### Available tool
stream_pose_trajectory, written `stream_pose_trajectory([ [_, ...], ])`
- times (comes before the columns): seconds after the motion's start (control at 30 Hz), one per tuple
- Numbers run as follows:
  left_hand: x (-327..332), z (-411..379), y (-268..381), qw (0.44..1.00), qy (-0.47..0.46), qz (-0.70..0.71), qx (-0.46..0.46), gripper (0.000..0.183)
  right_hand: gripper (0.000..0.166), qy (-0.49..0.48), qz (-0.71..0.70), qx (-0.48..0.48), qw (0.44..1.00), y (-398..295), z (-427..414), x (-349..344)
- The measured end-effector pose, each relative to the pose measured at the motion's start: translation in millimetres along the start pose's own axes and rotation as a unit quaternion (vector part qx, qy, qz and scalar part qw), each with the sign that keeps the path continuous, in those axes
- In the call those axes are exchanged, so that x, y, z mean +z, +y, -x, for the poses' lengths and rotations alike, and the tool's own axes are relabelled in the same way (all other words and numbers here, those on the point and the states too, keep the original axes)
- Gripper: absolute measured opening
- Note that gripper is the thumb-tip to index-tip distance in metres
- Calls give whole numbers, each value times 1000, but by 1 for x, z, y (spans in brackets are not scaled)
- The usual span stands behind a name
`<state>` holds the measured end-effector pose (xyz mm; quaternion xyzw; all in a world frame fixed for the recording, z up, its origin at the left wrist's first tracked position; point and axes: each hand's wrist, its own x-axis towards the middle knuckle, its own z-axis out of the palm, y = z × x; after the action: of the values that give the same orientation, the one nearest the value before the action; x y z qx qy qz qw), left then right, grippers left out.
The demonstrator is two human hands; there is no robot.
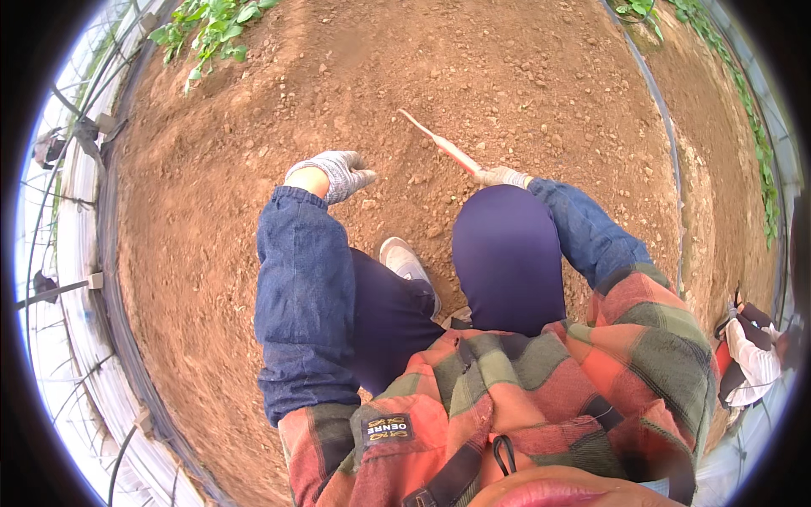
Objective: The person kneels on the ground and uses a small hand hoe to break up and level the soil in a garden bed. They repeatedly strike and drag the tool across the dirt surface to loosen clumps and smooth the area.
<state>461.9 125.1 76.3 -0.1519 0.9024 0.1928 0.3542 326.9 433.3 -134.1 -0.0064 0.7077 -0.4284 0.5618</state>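
In the head view my left hand (339,175), in a grey knitted work glove, hovers above bare reddish-brown soil (393,209). Its fingers are bent close together, and whether something small lies between them is hidden. My right hand (504,177), also gloved, grips the near end of a slender hand tool (453,152), just beyond my raised knee (509,253). The tool has a red-orange section and a thin, pale, soil-coloured end pointing forward and left. Its exact kind cannot be made out. One of my shoes (405,260) rests on the soil between my legs.
Leafy green plants (212,32) grow at the far left. A grey hose or pipe (662,114) runs along the right, with a plant row (760,152) beyond. Plastic sheeting with a frame (82,304) borders the left. Another person (751,355) is low at the right edge.
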Motion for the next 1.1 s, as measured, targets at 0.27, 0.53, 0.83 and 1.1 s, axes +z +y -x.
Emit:
stream_pose_trajectory([
  [0.27,4,2,-4,999,0,21,25,43,22,-26,196,-62,978,49,141,-4],
  [0.53,-3,-7,10,999,-32,-11,-14,48,35,147,-93,-58,983,-88,-33,-1],
  [0.83,-8,-5,20,997,-41,-62,11,49,36,124,-75,-71,987,-198,-121,-36],
  [1.1,-7,-10,23,997,-60,-39,0,51,32,90,-136,32,986,-50,24,-30],
])
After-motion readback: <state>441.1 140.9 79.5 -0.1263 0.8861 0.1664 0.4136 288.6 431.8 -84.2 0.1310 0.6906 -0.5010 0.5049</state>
